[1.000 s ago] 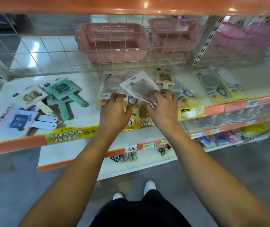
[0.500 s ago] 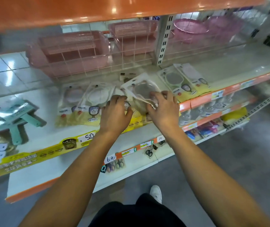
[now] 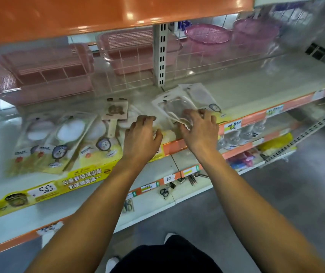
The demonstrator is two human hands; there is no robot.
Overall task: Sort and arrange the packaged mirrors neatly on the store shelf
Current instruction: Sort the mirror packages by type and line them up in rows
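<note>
Hands reach out over the front edge of the shelf, both arms stretched forward and nearly straight. The right hand has its fingers bent down and pinches the lower end of a clear packaged mirror, which is tipped up a little off the shelf, near the front edge at the middle. The left hand sits just beside it with its fingers curled down onto some other packs; what it holds, if anything, is too blurry to tell. A wooden-handled mirror lies just left of the left hand, on top of other packs. More yellow mirror packs lie in an overlapping row along the front edge toward the left end. Another pack lies just behind the right hand. Pink baskets sit behind the wire back of the shelf.
</note>
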